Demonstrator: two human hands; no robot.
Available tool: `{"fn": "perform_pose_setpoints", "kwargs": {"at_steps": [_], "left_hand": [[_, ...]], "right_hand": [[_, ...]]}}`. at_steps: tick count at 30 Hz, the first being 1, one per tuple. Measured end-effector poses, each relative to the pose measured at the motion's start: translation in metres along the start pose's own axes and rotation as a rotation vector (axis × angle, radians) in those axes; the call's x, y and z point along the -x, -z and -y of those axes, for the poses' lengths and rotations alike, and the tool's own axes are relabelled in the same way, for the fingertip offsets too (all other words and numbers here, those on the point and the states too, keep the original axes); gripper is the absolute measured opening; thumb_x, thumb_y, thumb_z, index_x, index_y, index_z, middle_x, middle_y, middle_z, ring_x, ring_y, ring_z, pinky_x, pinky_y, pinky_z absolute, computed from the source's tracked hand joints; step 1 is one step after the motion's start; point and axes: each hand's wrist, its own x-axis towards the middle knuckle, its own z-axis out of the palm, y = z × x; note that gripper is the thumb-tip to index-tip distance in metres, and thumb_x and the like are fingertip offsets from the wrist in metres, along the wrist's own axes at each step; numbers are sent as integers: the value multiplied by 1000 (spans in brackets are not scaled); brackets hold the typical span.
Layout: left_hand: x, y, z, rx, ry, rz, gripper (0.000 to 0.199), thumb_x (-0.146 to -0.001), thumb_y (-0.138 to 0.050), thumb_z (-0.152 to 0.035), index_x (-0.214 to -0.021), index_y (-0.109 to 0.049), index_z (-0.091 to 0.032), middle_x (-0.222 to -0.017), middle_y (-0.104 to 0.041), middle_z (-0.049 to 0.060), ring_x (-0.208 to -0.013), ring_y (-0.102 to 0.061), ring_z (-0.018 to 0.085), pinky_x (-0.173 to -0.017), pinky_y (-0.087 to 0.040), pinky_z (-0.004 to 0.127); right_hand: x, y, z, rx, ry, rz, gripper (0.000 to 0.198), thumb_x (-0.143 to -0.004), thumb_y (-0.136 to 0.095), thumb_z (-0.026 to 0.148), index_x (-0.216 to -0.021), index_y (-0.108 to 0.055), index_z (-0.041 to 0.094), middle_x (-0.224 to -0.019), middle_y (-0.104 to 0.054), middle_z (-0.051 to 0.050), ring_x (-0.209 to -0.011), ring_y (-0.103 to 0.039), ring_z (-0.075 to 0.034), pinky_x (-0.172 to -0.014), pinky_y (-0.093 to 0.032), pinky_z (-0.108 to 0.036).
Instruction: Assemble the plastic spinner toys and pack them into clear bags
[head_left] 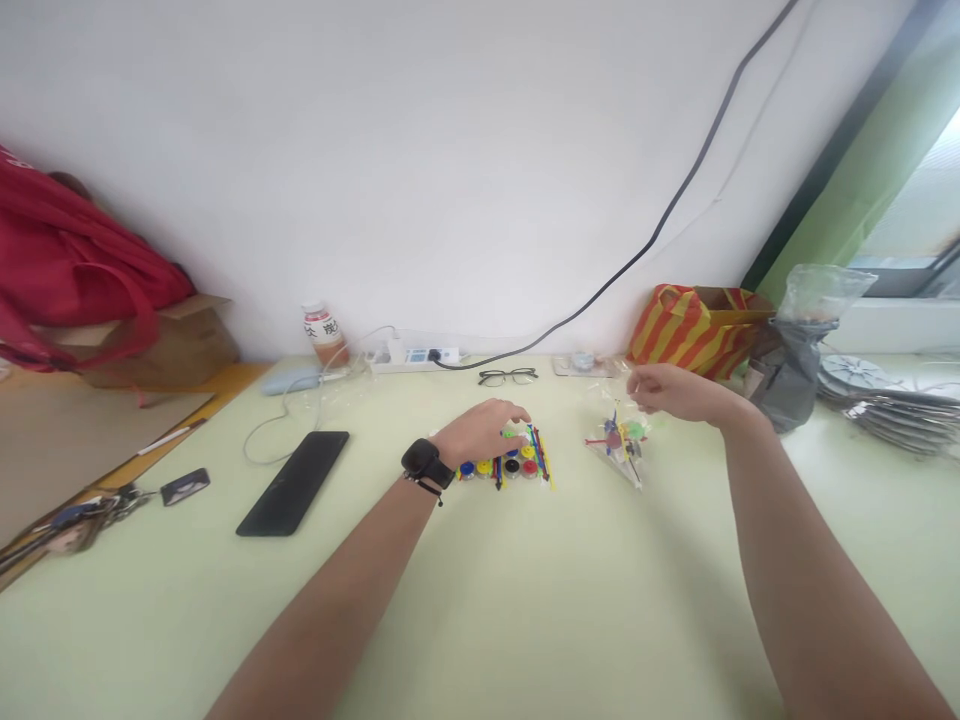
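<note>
My left hand reaches over a group of small colourful plastic parts, its fingers curved and apart, with nothing visible between them. Round pieces in blue, yellow, black and red, such as the red one, stand in rows under and before it. Thin coloured sticks lie at the right end of these rows. Further right, my right hand is closed, fingers curled together, at the upper edge of a clear plastic bag. Several coloured pieces show inside the bag, which rests on the table.
Eyeglasses, a power strip and a bottle are along the wall. A black phone and keys lie left. A striped bag, a grey bag and stacked discs stand right.
</note>
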Motion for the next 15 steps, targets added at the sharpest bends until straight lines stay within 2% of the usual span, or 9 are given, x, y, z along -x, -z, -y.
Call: {"fn": "perform_pose_setpoints", "kwargs": {"at_steps": [4, 9, 12, 15], "left_hand": [[-2, -2, -15, 24, -58, -39, 44, -97, -59, -45, -136, -61, -25, -134, -67, 7, -127, -58, 27, -107, -45, 38], [-3, -7, -30, 42, -88, -25, 45, -97, -60, -43, -138, -60, -25, -134, -67, 8, -128, -57, 28, -106, -47, 39], [-4, -14, -33, 36, -104, -22, 46, -97, -60, -42, -139, -59, -25, -133, -67, 9, -127, -57, 28, -105, -47, 39], [-5, -24, -33, 30, -117, -37, 48, -96, -61, -41, -141, -58, -25, -131, -68, 9, -126, -58, 29, -104, -48, 39]], "right_hand": [[4, 1, 35, -7, 166, -26, 18, -91, -63, 39, -97, -64, 22, -82, -68, -2, -77, -66, -17, -68, -52, -27], [22, 8, 61, -114, 274, -191, 30, -90, -66, 51, -98, -67, 21, -88, -70, -6, -84, -66, -21, -72, -54, -31], [36, 18, 66, -175, 297, -349, 26, -91, -67, 46, -97, -67, 21, -92, -72, -7, -84, -67, -21, -72, -54, -31], [40, 30, 51, -210, 277, -614, 17, -92, -64, 33, -103, -65, 20, -95, -71, -8, -79, -66, -19, -68, -52, -30]]}}
